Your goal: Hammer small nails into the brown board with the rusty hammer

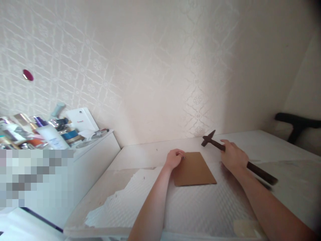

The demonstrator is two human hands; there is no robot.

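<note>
One hammer (pixel 217 144) is held in the right hand (pixel 234 157), while the left hand (pixel 175 159), fingers curled, any hold unclear, rests at a brown board (pixel 197 170) between them.

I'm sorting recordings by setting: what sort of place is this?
Probably a room in a home rather than a workshop, despite the hammer in the right hand: there is patterned wallpaper and a white cabinet crowded with what look like toiletry bottles.

The speck (pixel 183 157) by the left fingers (pixel 178 152) is too small to identify.
</note>
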